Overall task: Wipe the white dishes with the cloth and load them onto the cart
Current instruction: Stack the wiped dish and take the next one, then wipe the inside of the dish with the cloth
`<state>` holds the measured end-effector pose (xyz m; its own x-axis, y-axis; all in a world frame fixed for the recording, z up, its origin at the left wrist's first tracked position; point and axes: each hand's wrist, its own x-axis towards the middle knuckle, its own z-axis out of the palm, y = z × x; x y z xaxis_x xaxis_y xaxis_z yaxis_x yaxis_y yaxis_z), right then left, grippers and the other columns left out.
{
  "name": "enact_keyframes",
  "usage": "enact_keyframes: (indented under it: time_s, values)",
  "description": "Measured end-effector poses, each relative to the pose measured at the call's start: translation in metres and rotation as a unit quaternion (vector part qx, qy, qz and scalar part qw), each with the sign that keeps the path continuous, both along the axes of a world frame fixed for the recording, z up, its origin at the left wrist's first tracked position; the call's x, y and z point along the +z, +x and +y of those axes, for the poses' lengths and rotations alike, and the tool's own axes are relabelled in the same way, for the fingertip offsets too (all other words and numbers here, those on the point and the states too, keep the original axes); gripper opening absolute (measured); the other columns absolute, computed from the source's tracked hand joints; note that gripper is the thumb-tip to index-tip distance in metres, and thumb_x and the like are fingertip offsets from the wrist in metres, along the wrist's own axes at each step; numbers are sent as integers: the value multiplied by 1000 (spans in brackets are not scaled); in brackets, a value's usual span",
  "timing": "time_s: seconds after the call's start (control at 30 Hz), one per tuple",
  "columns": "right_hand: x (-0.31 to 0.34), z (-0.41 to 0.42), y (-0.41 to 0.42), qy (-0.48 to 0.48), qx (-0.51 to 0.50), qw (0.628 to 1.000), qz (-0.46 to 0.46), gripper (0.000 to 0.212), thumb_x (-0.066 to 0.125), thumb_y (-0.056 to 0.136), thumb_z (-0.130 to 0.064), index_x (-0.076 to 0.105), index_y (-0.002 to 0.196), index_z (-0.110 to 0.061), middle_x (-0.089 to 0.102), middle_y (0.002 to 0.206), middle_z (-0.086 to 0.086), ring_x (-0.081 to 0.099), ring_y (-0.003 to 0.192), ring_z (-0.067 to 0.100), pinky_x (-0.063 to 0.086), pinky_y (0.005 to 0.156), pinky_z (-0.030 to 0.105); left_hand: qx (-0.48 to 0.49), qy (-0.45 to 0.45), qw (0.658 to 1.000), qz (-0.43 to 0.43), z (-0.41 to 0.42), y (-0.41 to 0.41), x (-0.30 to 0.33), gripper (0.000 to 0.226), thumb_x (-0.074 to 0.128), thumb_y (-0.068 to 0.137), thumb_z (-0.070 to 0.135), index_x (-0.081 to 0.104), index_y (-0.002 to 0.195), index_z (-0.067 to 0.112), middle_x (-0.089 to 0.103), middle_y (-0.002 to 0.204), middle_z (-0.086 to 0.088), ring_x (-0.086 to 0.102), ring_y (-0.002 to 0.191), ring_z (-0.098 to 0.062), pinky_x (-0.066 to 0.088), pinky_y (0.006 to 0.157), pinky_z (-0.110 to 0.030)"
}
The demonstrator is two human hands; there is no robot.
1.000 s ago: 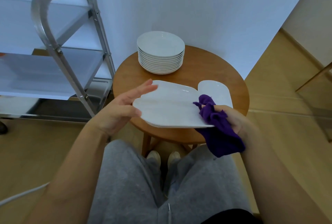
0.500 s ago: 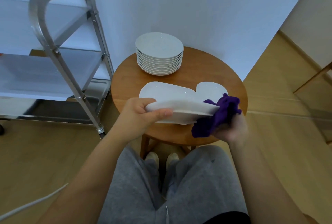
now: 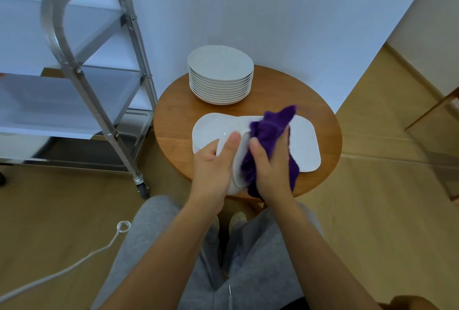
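My left hand point(image 3: 214, 168) grips a white dish point(image 3: 239, 158) that stands tilted on edge above the round wooden table point(image 3: 173, 121). Against that dish my right hand point(image 3: 272, 167) presses a bunched purple cloth point(image 3: 269, 131), fingers curled round it. Under both hands more white rounded-rectangle dishes point(image 3: 304, 143) lie flat on the table. A stack of several round white plates point(image 3: 221, 75) stands at the table's far side by the wall. The metal cart point(image 3: 82, 86) with flat shelves stands to the left.
The cart's caster wheel point(image 3: 142, 189) sits close to the table's left edge. A white cable point(image 3: 74, 263) runs over the wooden floor at lower left. My grey-trousered legs fill the bottom. A wall stands right behind the table.
The held dish has turned from nearly flat to standing on edge. My left hand shifted to grip its near edge, and my right hand brought the cloth up against its face.
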<state>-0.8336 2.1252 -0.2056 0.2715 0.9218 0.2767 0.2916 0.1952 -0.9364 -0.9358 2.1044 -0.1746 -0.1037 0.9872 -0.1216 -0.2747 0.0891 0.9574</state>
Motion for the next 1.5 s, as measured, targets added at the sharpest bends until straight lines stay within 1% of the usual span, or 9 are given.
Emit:
enact_keyframes:
  time_s: [0.2, 0.33, 0.47, 0.7, 0.83, 1.03, 1.13, 1.3, 1.5]
  values:
    - [9, -6, -37, 71, 80, 969, -224, 51, 27, 92, -51, 44, 136, -30, 37, 149, -5, 8, 144, 9, 4, 117, 39, 47, -33, 996, -67, 9, -15, -5, 28, 49, 92, 42, 66, 88, 21, 72, 75, -2, 70, 78, -19, 54, 64, -27]
    - [13, -12, -37, 125, 144, 931, -311, 47, 37, 91, -42, 55, 128, -19, 51, 139, -2, 19, 139, 7, 8, 115, 32, 43, -86, 974, -203, 12, -24, -2, 34, 51, 89, 49, 61, 89, 16, 71, 64, -1, 70, 62, -14, 53, 49, -23]
    - [0, -12, -6, 211, 131, 896, -368, 49, 43, 88, -40, 60, 124, -12, 54, 135, 1, 36, 135, 17, 21, 112, 38, 35, -53, 965, -256, 14, -30, 1, 54, 57, 70, 52, 60, 107, 13, 73, 98, -12, 70, 91, -25, 57, 78, -42]
    - [-6, 7, 28, 39, 48, 978, -200, 42, 41, 93, -34, 50, 131, -19, 54, 134, 1, 42, 129, 17, 32, 108, 36, 64, -39, 986, -152, 13, -30, 0, 35, 52, 82, 46, 62, 105, 21, 71, 106, -6, 67, 98, -23, 53, 86, -41]
    - [8, 17, 35, -138, -62, 986, 69, 22, 40, 98, -32, 52, 81, -23, 56, 71, -7, 54, 64, 5, 42, 52, 13, 84, 8, 993, -84, 10, -23, -1, 23, 49, 80, 50, 63, 87, 33, 74, 89, 8, 70, 83, -11, 57, 67, -25]
    - [21, 2, 44, -55, -123, 980, -149, 30, 53, 92, -23, 47, 122, -24, 61, 103, -4, 58, 86, 1, 45, 67, 7, 132, 34, 988, -77, 17, -15, 8, 23, 47, 92, 44, 65, 79, 36, 73, 81, 15, 70, 77, -5, 56, 59, -19]
    - [25, -5, 45, -90, -64, 984, -142, 61, 53, 89, -14, 30, 141, -37, 59, 109, -8, 61, 91, 11, 52, 66, 19, 145, 58, 988, -1, 19, -2, 10, 18, 50, 90, 43, 61, 78, 35, 69, 72, 23, 67, 70, 3, 50, 50, -13]
    - [36, -3, 38, -188, 60, 963, 185, 20, 57, 88, -32, 62, 106, -24, 68, 94, -2, 64, 90, 18, 52, 65, 21, 35, 170, 964, 202, 10, 22, 0, 24, 54, 85, 51, 65, 76, 31, 66, 69, 15, 62, 66, -1, 48, 52, -17]
    - [38, -13, 46, -252, 93, 940, 210, 79, 74, 44, -70, 59, 108, -27, 69, 97, 1, 69, 89, 22, 58, 72, 36, -39, 372, 775, 509, 11, 31, -7, 38, 49, 89, 36, 72, 100, 9, 73, 97, -4, 70, 83, -19, 52, 75, -25]
